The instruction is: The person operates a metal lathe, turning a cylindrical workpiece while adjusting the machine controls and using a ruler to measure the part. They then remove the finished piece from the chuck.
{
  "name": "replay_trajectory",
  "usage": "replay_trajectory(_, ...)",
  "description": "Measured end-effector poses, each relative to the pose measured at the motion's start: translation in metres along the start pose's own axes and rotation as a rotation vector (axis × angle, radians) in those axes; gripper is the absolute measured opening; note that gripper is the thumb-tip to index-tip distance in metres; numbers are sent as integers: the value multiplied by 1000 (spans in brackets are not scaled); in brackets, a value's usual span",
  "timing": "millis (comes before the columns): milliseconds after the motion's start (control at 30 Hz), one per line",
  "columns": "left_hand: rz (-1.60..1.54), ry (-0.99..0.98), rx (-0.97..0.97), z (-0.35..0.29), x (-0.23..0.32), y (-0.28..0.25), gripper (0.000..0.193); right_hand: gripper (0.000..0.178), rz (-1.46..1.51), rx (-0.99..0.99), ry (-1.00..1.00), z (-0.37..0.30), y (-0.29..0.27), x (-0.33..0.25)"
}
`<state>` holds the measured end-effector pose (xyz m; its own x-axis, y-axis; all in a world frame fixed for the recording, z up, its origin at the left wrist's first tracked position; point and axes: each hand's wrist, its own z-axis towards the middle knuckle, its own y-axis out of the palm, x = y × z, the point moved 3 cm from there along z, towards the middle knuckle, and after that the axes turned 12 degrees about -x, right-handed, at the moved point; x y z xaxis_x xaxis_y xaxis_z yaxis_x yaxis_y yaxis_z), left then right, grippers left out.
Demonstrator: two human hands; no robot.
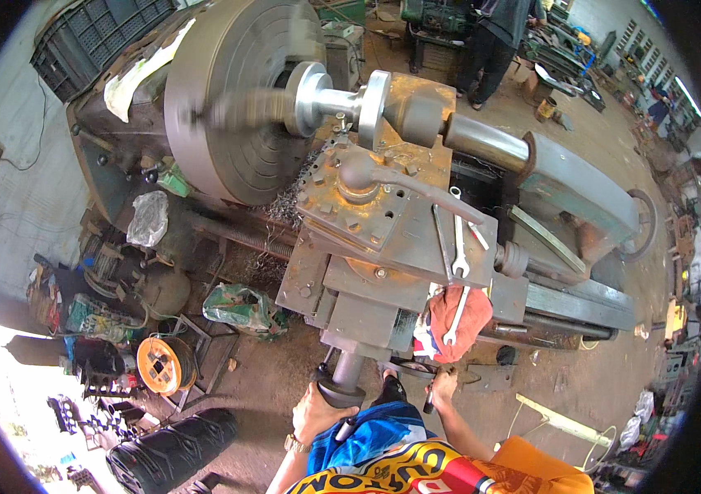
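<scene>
I stand at a large metal lathe. Its big round chuck (210,90) is blurred by spinning, and a shiny stepped metal workpiece (338,102) sits between it and the tailstock (565,185). My left hand (317,416) is wrapped round the dark cross-slide handwheel (341,393) at the near end of the slide. Lower right of it, my right hand (444,385) is closed on the handle (429,401) of another handwheel, partly hidden. Beyond my hands is the rusty tool post (355,206), its lever (408,183) pointing right.
Open-ended wrenches (459,259) lie on the carriage, one over a red rag (474,313). Metal shavings (285,206) gather below the chuck. At left are an orange cable reel (161,365), a green bag (239,309) and a black roll (173,449). Another person (495,45) stands behind the lathe.
</scene>
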<state>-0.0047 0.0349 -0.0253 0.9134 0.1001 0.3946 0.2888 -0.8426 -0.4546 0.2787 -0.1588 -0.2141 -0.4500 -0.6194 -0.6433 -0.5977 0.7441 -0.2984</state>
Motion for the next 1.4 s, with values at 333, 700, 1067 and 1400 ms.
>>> replay_trajectory(333,22,8,0,-3,0,-1,110,27,-458,-72,-191,58,-12,60)
replay_trajectory(700,46,-29,-49,-2,1,-2,119,25,-352,-195,-292,50,-18,52)
replay_trajectory(1067,24,-32,-23,-3,4,-4,111,23,124,-221,47,57,-21,56)
replay_trajectory(1400,10,0,2,-1,3,0,110,25,392,-266,163,82,-24,90)
